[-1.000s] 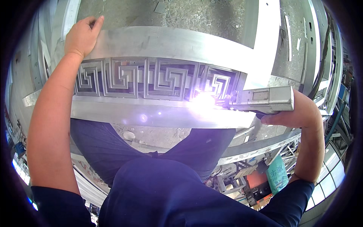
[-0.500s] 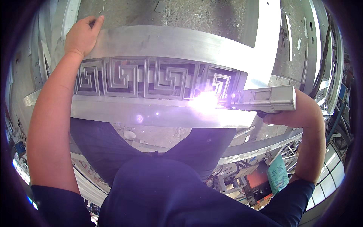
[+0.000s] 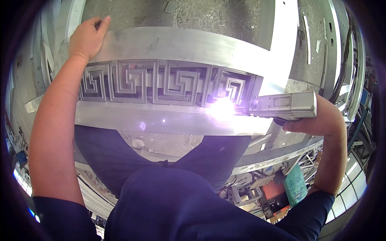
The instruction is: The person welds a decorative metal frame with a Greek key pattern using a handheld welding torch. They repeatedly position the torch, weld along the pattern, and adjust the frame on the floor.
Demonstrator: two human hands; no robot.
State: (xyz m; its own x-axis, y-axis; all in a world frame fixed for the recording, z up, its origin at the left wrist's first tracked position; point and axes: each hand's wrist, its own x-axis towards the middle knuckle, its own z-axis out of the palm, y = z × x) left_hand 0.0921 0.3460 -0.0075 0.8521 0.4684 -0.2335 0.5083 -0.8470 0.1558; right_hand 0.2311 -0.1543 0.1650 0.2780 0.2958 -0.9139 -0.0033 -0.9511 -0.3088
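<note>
My right hand (image 3: 307, 122) is wrapped around a boxy grey welding gun (image 3: 286, 105), its nozzle pointing left. At the tip, a glaring white-violet light (image 3: 222, 107) hides the exact contact point. The glare lies where the rightmost square-spiral panel (image 3: 234, 86) meets the near rail of a silver metal frame (image 3: 120, 114). Several such grey panels (image 3: 181, 83) stand in a row between the near rail and the wide far rail (image 3: 169, 42). My left hand (image 3: 87, 37) holds the far rail's left end, fingers curled over its edge; their undersides are hidden.
A bright upright bar (image 3: 283, 36) crosses at the frame's right end. Long metal profiles (image 3: 335, 44) lie farther right. Below the near rail are my dark-trousered legs (image 3: 217, 156). A metal beam (image 3: 281, 154), an orange-red machine (image 3: 277, 190) and a green sheet (image 3: 295, 184) sit lower right.
The welding gun and my right hand have shifted slightly to the right, and the glare has moved a little with them. My left hand stays in place.
</note>
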